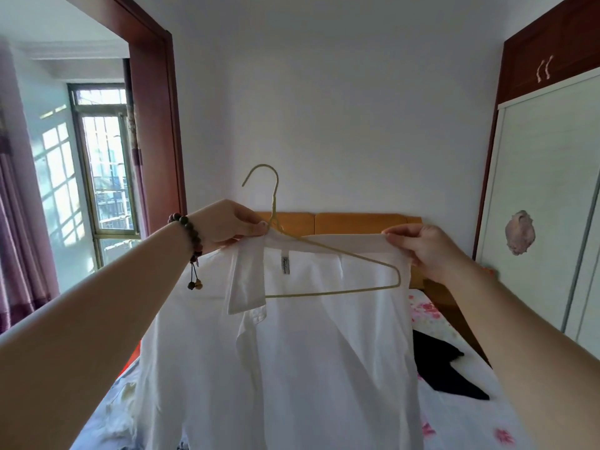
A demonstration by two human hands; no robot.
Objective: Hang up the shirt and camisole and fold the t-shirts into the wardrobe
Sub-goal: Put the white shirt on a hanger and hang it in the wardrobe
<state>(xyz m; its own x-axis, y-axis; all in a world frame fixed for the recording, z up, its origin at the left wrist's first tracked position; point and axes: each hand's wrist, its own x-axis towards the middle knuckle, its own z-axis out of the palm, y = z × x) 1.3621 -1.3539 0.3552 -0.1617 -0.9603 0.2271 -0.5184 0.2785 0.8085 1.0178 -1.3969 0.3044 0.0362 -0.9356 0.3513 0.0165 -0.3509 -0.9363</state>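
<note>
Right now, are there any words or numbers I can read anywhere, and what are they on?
Neck label inside the white shirt: it has dark script printed on it, but it is too small and blurred to read.
Nothing else in view carries any words, numbers or signs: not the hanger, the wardrobe or the bedsheet.

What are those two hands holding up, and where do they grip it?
A white shirt on a wire hanger. The left hand pinches the collar's left end by the hanger's neck; the right hand pinches the collar's right end.
</note>
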